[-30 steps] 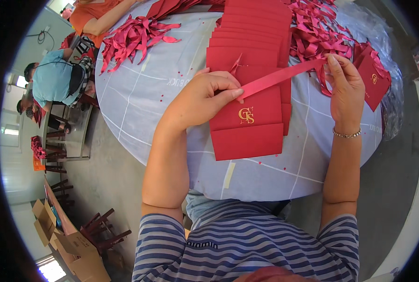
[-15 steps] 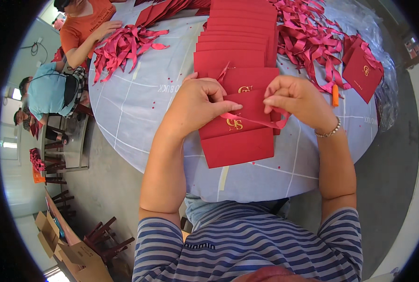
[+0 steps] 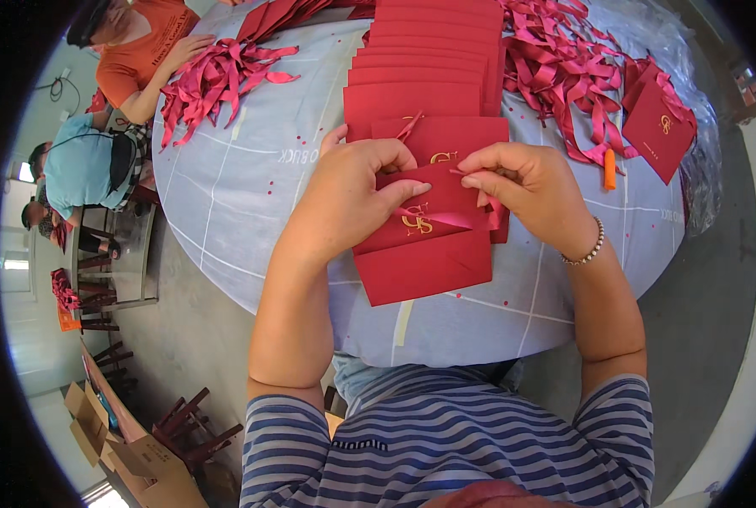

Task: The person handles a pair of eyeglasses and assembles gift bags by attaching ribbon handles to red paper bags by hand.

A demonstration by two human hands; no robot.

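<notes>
A red paper envelope (image 3: 429,275) with gold lettering lies in front of me, its lower edge toward my body. My left hand (image 3: 357,190) is closed at its upper left, thumb on the front and fingers curled at the top edge. A pink-red ribbon (image 3: 445,218) runs across the envelope's face in a loose loop. Its end is pinched between thumb and fingertips of my right hand (image 3: 526,186), just above the envelope's upper right. Another red envelope (image 3: 479,135) lies right behind. The fingertips of my left hand are partly hidden.
Overlapping red envelopes (image 3: 429,51) run back across the cloth-covered round table (image 3: 234,203). Ribbon heaps lie right (image 3: 564,68) and left (image 3: 225,76). An orange marker-like stick (image 3: 610,169) sits by a ribboned envelope (image 3: 659,131). A co-worker in an orange shirt (image 3: 145,51) is at far left.
My right hand has moved slightly left and down, bringing the ribbon's end closer to my left hand. The ribbon's loop has been drawn in at the right. My left hand stays nearly in place.
</notes>
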